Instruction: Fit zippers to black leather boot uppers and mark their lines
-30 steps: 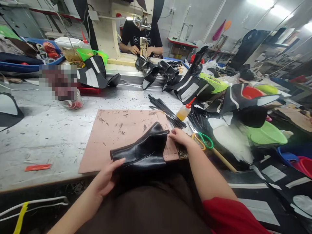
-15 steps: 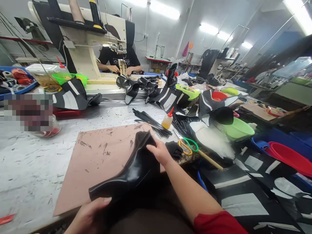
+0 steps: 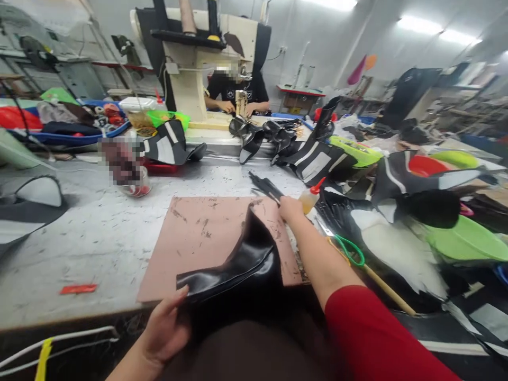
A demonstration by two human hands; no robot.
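My left hand (image 3: 169,325) is closed on the narrower left end of a glossy black leather boot upper (image 3: 242,267), with the thumb on top. The upper spans my lap and the near edge of a pinkish cutting board (image 3: 206,225). My right hand (image 3: 291,210) is away from the upper, just beyond the board's right side. It touches the near ends of a bundle of thin black strips (image 3: 264,185). Its fingers look curled, and what is in them is hidden. Close beside it stands a small glue bottle (image 3: 309,200) with a red tip.
Green-handled scissors (image 3: 351,248) and a wooden stick (image 3: 389,290) lie right of my forearm. A sewing machine (image 3: 184,87) stands at the back, a co-worker (image 3: 238,98) behind it. Black pieces and a green basket (image 3: 468,238) crowd the right. A red strip (image 3: 78,289) lies left.
My right hand has let go of the boot upper and moved forward to the black strips. My left hand still holds the upper. The view has turned left.
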